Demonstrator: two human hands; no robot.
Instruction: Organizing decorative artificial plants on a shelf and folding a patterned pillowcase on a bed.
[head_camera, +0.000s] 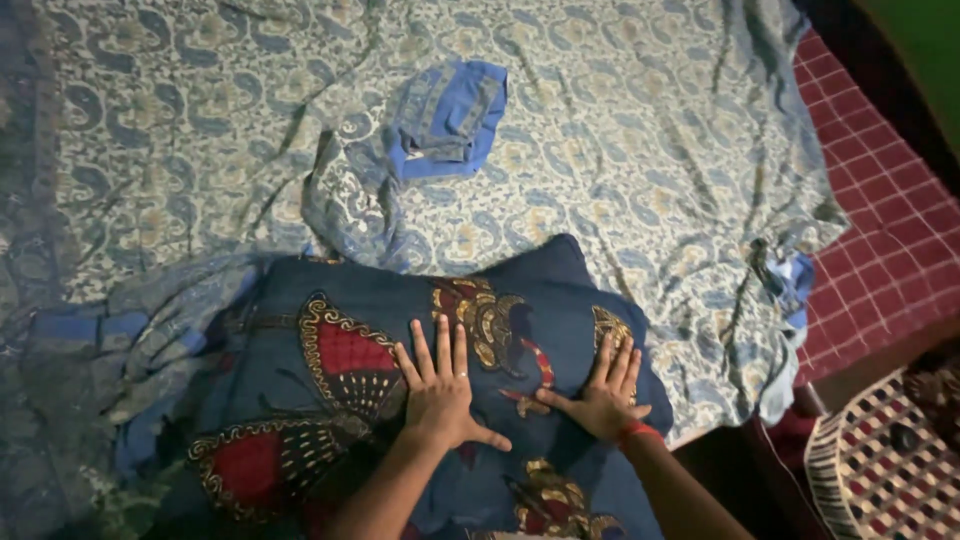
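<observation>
Pillow (400, 400), dark blue cover with red-and-gold butterfly print, lying at near edge of bed on paisley bedsheet (620, 130). Left hand (438, 385) and right hand (602, 392) rest flat on it, fingers spread wide, gripping nothing, seemingly pressing it smooth. Red checked blanket (880, 230) at right.

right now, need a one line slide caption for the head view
Left hand and right hand press flat on a dark blue butterfly-print pillow on a paisley bedsheet.

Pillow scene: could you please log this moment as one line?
left hand: flat on pillow | right hand: flat on pillow | pillow: on patterned bedsheet
</observation>
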